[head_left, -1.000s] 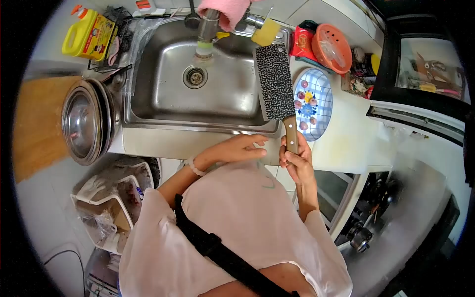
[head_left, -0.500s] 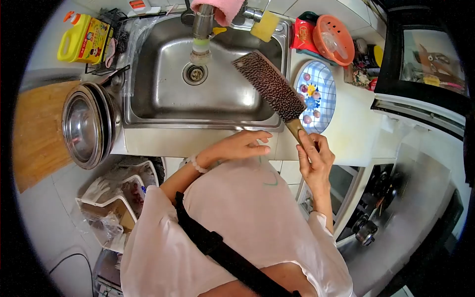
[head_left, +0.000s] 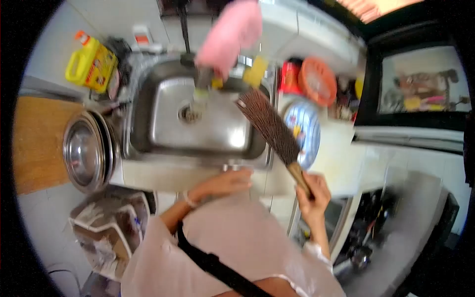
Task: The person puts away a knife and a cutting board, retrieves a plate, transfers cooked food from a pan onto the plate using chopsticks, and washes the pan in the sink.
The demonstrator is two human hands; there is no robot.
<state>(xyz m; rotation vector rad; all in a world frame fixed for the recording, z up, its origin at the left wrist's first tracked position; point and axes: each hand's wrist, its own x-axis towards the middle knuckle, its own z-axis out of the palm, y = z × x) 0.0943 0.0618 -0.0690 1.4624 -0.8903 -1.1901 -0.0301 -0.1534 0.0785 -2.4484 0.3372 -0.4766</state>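
My right hand [head_left: 314, 194] is closed round the wooden handle of a cleaver [head_left: 271, 127]. Its broad blade carries a dark, rippled pattern and points up and left, over the right rim of the steel sink [head_left: 198, 154]. My left hand [head_left: 225, 183], somewhat blurred, hovers at the counter's front edge with its fingers stretched out and nothing in it. Right of the blade lies a blue-and-white checked plate [head_left: 310, 141], partly covered by the cleaver in this view. A faucet wrapped in pink cloth [head_left: 231, 37] reaches over the sink.
Stacked metal basins [head_left: 81, 151] lean by a wooden board [head_left: 39, 143] on the left. A yellow pump bottle [head_left: 96, 67] stands at the back left. An orange basket [head_left: 318, 81] and a red packet [head_left: 291, 78] are at the back right. A yellow sponge [head_left: 256, 72] hangs behind the sink.
My view has tilted upward, so the sink and counter sit lower in the picture, with some blur. The cleaver stays in my right hand; my left hand remains near the counter edge.
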